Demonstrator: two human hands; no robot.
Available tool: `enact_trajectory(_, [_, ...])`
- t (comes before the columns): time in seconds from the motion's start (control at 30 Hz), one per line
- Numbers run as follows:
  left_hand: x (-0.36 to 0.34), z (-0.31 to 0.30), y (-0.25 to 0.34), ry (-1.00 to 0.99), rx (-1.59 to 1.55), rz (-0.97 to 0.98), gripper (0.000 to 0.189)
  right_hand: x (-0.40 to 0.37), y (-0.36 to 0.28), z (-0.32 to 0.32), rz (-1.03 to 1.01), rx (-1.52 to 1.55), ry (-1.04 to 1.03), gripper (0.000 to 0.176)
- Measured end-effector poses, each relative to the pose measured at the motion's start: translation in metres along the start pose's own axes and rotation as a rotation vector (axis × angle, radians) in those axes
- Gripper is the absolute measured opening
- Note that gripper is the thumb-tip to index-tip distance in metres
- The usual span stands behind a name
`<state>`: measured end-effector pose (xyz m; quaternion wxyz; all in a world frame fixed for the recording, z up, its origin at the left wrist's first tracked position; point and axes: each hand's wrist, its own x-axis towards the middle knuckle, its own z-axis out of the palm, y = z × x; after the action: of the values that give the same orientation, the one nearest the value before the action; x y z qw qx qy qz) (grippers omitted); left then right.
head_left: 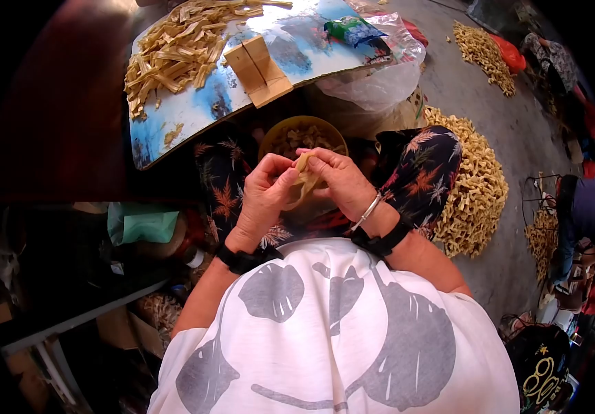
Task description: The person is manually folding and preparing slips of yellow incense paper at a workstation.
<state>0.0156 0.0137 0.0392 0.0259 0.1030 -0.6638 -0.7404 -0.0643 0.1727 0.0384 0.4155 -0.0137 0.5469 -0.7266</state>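
My left hand [267,192] and my right hand [342,183] meet above my lap, fingers pinched on a pale yellow folded strip [304,165]. Part of the strip hangs down between the palms. Just beyond the hands, a yellow bowl [267,140] holds small pale yellow pieces. On the blue and white table [242,103] in front, a wooden block with a slit [256,71] stands near the edge, beside a heap of flat yellow strips [180,52].
A large pile of knotted pieces [473,190] lies on the floor at the right, with another [483,55] farther off. A green packet [353,30] and a clear plastic bag [380,79] are at the table's right end. Other people sit at the far right.
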Motion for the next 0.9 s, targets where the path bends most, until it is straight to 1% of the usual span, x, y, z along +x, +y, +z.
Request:
enact_trajectory(0.03, [0.000,0.001,0.001,0.033,0.192,0.049,0.014,0.001,0.002,-0.001,-0.039,-0.038,0.011,0.027])
enact_trajectory(0.07, [0.000,0.000,0.001,0.024,0.325,0.163,0.015,0.002,0.004,-0.003,-0.077,-0.075,0.021,0.025])
enact_trajectory(0.13, [0.001,0.000,0.001,0.002,0.590,0.391,0.016,0.016,0.020,-0.009,-0.265,-0.295,0.144,0.019])
enact_trajectory(0.17, [0.000,0.001,0.002,-0.015,0.596,0.383,0.019,0.022,0.028,-0.012,-0.359,-0.404,0.206,0.017])
enact_trajectory(0.27, [0.000,0.005,-0.007,-0.013,0.488,0.397,0.017,0.010,0.009,0.001,-0.628,-0.805,0.389,0.016])
enact_trajectory(0.37, [-0.005,0.005,-0.008,0.026,0.139,0.015,0.013,0.012,0.002,0.001,-0.651,-0.711,0.383,0.019])
enact_trajectory(0.47, [-0.002,0.004,-0.009,0.043,0.045,0.033,0.009,0.005,-0.004,0.003,-0.309,-0.232,0.074,0.023])
enact_trajectory(0.57, [-0.001,0.008,-0.010,0.031,0.013,0.042,0.007,0.004,0.002,0.003,-0.211,-0.209,-0.039,0.023])
enact_trajectory(0.6, [-0.001,0.009,-0.011,0.019,0.005,0.043,0.007,0.007,0.007,0.001,-0.268,-0.254,-0.004,0.020])
enact_trajectory(0.67, [-0.004,0.003,-0.008,0.012,-0.037,-0.048,0.008,0.017,0.014,-0.003,-0.381,-0.345,0.065,0.016])
enact_trajectory(0.7, [-0.005,-0.001,-0.006,0.007,-0.056,-0.092,0.008,0.016,0.005,-0.009,-0.372,-0.385,0.064,0.015])
enact_trajectory(0.73, [-0.006,-0.004,-0.004,-0.007,-0.065,-0.109,0.009,0.014,-0.003,-0.013,-0.342,-0.314,0.030,0.016])
enact_trajectory(0.8, [-0.006,-0.007,0.000,-0.036,-0.083,-0.140,0.010,0.017,-0.002,-0.016,-0.347,-0.459,0.066,0.016])
enact_trajectory(0.9, [-0.004,0.000,0.010,-0.061,-0.042,-0.156,0.012,0.016,-0.003,-0.014,-0.361,-0.403,-0.020,0.016])
